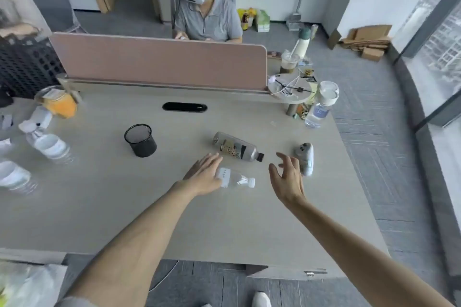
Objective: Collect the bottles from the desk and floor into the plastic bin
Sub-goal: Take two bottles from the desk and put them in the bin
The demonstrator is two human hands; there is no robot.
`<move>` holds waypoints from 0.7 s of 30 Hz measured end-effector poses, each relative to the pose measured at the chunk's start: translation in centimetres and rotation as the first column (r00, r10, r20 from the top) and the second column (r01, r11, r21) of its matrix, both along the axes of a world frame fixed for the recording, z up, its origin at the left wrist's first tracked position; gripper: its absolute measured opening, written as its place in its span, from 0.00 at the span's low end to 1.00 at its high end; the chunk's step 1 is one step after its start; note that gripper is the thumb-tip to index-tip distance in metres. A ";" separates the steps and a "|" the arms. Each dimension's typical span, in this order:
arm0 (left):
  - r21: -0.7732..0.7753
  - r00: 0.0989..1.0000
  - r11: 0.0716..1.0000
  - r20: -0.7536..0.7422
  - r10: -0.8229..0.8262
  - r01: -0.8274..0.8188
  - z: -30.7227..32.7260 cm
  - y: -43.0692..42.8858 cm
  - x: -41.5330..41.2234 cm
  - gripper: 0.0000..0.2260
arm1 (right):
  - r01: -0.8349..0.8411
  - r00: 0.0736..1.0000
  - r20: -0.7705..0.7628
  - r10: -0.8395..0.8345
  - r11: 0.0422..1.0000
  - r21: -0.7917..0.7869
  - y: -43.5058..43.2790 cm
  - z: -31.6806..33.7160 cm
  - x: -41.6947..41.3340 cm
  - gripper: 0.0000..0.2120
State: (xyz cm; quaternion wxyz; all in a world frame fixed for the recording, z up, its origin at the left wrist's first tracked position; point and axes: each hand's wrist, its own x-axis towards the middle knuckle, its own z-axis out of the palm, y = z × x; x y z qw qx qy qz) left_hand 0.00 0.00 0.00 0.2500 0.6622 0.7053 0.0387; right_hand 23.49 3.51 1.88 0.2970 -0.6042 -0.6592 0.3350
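A small clear water bottle (237,179) with a white cap lies on its side on the desk (154,207). My left hand (203,177) reaches over its base with straight fingers, touching or just above it. A clear bottle (237,148) with a brown label and black cap lies just beyond. A small white bottle (305,158) lies to the right. My right hand (287,179) hovers open beside it, fingers spread, holding nothing. An upright water bottle (320,104) stands at the far right edge. An orange juice bottle (58,102) and clear bottles (47,142) lie at the left.
A black mesh pen cup (141,140) stands mid-desk. A pink divider (159,62) runs along the back, with a seated person behind it. A black crate (25,67) sits at the left. An iced drink cup (289,62) and a cream flask (301,43) stand at the right rear.
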 end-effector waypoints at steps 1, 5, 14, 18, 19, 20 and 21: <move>-0.057 0.996 0.997 -0.072 -0.054 0.050 -0.9 0.6 0.1 0.35 | 0.004 1.000 -0.021 -0.004 1.000 -0.006 0.7 -0.5 0.0 0.21; -0.214 0.956 0.969 -0.237 -0.173 0.122 -3.8 2.7 0.6 0.44 | -0.081 0.996 -0.023 0.081 0.996 -0.022 3.5 -3.1 0.4 0.21; -0.185 0.974 0.983 -0.221 -0.043 0.001 -5.9 3.1 2.5 0.33 | -0.199 0.980 0.012 0.200 0.977 -0.072 5.5 -5.8 2.3 0.23; -0.114 0.904 0.911 0.128 0.409 -0.396 -3.2 0.9 2.4 0.27 | -0.200 0.980 -0.023 0.199 0.977 -0.069 6.5 -4.4 2.2 0.19; -0.125 0.826 0.862 0.246 0.507 -0.491 -2.4 0.6 2.4 0.24 | -0.193 0.981 -0.036 0.191 0.979 -0.070 6.6 -4.2 2.1 0.18; -0.137 0.732 0.813 0.370 0.572 -0.566 -1.5 0.2 2.4 0.22 | -0.188 0.981 -0.053 0.184 0.979 -0.077 6.5 -4.0 2.0 0.17; -0.159 0.631 0.764 0.475 0.614 -0.625 -0.7 -0.2 2.5 0.21 | -0.187 0.981 -0.071 0.182 0.979 -0.080 6.3 -3.9 1.9 0.17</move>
